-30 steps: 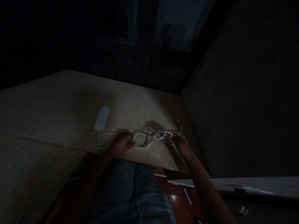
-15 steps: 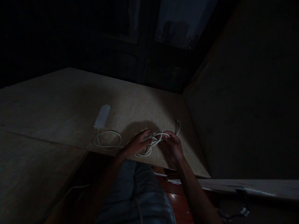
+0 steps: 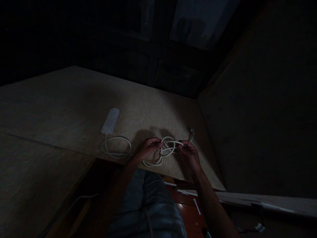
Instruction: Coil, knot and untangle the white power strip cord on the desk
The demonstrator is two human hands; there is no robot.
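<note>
A white power strip [image 3: 110, 120] lies on the speckled tabletop [image 3: 61, 99]. Its white cable [image 3: 168, 145] runs in a loop [image 3: 116, 147] toward me, then bunches into several tangled coils between my hands. My left hand [image 3: 147, 149] is closed, pinching the coils on their left side. On their right side my right hand [image 3: 189, 155] is closed on the cable. The cable's plug end [image 3: 190, 131] rests on the table just beyond my right hand.
The room is very dark. A wall panel [image 3: 260, 115] rises at the table's right edge, and dark window panes [image 3: 193, 23] stand behind. My lap in grey trousers [image 3: 148, 205] and a reddish floor with white scraps [image 3: 195, 205] show below the table edge.
My left hand came right from the far loop to the coils by my right hand and pinched them. The stretched cable is now bunched between both hands.
</note>
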